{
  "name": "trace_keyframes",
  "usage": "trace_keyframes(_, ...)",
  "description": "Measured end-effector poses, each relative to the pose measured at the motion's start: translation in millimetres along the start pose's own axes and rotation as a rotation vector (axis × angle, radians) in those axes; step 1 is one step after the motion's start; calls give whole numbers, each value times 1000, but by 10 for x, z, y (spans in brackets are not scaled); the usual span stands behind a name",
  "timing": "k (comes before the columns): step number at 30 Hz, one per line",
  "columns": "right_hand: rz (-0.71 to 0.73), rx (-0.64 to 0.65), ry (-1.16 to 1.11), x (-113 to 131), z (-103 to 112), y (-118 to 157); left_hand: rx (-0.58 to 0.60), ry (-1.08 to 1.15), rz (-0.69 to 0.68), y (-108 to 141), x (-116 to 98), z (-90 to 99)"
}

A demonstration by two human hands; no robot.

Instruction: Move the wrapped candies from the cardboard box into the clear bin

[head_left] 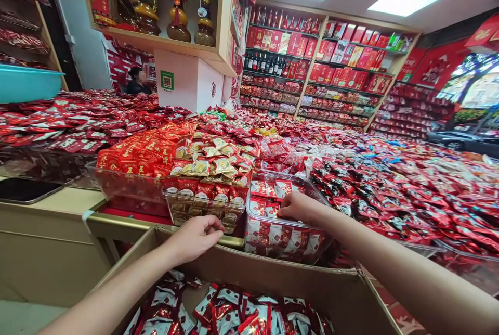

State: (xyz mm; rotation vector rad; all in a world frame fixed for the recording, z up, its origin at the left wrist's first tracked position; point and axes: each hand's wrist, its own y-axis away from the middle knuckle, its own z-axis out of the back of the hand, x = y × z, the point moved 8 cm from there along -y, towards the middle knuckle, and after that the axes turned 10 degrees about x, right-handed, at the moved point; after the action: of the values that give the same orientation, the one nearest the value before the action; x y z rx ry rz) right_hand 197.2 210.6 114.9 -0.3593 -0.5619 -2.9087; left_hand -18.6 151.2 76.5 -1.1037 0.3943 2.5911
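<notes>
My left hand [200, 236] hovers over the back edge of the cardboard box [288, 272], just in front of a clear bin with Durian-labelled packets [205, 192]. Its fingers curl loosely, a small gap showing between thumb and forefinger, and no item is visible in them. My right hand [299, 207] reaches into the clear plastic bin [312, 226] on the right. Its fingers are closed at a red-and-white candy packet [273, 210] in the top layer; the fingertips are partly hidden. Similar red-and-white packets [230, 314] lie loose inside the cardboard box.
Red packets [136, 147] fill a bin at left, and a heap of wrapped sweets [382, 184] spreads to the right. A dark tablet [27, 189] lies on the counter. Shelves with boxes and bottles [280, 43] stand behind. A person [136, 81] is at the back left.
</notes>
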Motion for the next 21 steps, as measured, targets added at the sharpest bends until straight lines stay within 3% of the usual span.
trace_keyframes(16, 85, -103, 202, 124, 66, 5, -35, -118, -66, 13, -39, 12)
trace_keyframes(18, 78, -168, 195, 137, 194, 119, -32, -139, -73, 20, -53, 9)
trace_keyframes(21, 195, -421, 129, 316, 487, 574, -18, -154, -80, 28, -64, 2)
